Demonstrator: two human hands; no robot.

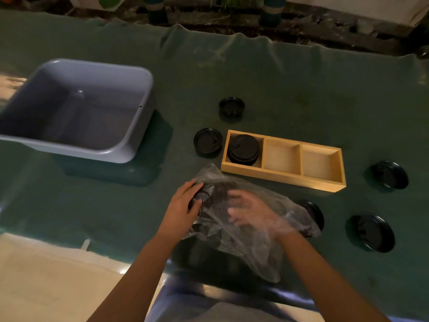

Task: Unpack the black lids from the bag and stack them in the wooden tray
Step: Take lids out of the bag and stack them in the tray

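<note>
Single head-worn wide-angle view, looking forward and steeply down.
The camera sits close above the near edge of the green-covered worktop, with both forearms reaching in from the bottom; the far edge runs across the top.

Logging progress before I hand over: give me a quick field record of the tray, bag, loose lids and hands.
wooden tray: three compartments; the one nearest the tub holds stacked lids, other two empty
bag: clear plastic, dark lids still inside
loose lid stacks on cloth: five visible, one partly behind the bag
left hand: gripping lids at the bag's end
right hand: inside bag, blurred
grey tub: empty
</note>
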